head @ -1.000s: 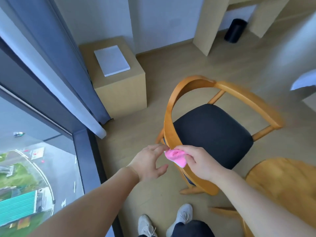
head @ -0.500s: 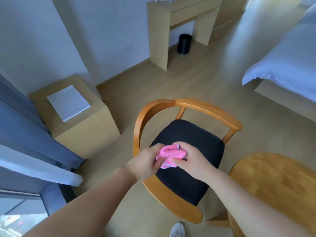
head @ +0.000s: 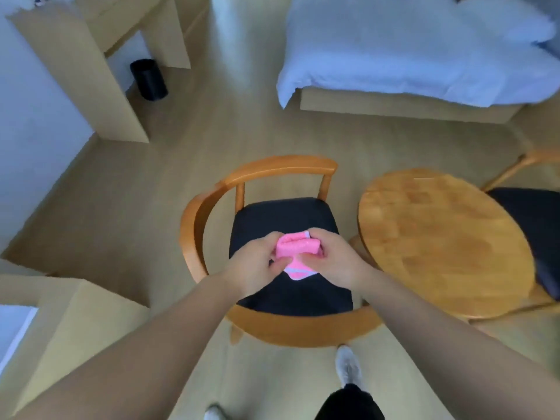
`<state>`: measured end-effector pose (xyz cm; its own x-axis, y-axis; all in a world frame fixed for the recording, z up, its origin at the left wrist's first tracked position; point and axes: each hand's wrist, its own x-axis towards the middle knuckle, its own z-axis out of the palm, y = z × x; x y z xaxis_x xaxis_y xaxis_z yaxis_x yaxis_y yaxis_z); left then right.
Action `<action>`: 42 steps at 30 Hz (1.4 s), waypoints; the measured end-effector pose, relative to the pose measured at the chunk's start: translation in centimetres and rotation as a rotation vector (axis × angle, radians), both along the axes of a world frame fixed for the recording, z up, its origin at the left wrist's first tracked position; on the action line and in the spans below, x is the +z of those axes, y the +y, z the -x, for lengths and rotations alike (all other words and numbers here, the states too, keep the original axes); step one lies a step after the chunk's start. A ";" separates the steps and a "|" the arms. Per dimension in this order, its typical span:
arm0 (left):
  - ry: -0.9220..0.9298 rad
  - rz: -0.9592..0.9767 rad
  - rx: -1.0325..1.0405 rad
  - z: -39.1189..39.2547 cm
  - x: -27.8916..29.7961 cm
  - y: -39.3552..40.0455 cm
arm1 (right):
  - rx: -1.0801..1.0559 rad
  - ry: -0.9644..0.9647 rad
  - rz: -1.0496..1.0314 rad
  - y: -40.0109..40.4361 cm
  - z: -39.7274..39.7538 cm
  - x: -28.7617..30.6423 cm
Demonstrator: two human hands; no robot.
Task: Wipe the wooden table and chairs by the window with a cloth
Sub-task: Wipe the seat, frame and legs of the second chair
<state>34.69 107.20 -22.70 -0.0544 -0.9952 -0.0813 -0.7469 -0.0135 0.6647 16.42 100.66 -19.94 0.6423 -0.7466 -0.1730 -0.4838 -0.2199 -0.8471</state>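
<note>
STATE: left hand (head: pixel 254 268) and right hand (head: pixel 330 262) both pinch the pink cloth (head: pixel 295 248) above the chair (head: pixel 272 174) seat | RISK: loose lower corner, apparently unfolded, may trail and miss wood.

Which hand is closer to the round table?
Right. The right hand holds the pink cloth just beside the round table edge; the left hand grips the cloth farther away, over the chair seat.

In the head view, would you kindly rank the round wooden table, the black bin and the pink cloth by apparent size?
1. Round wooden table
2. Black bin, though it stands farther away
3. Pink cloth, partly hidden by both hands
</note>
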 end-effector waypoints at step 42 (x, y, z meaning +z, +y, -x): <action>-0.245 0.065 -1.152 -1.3 -3.2 1.6 | -1.539 0.105 0.056 25.1 0.2 -4.6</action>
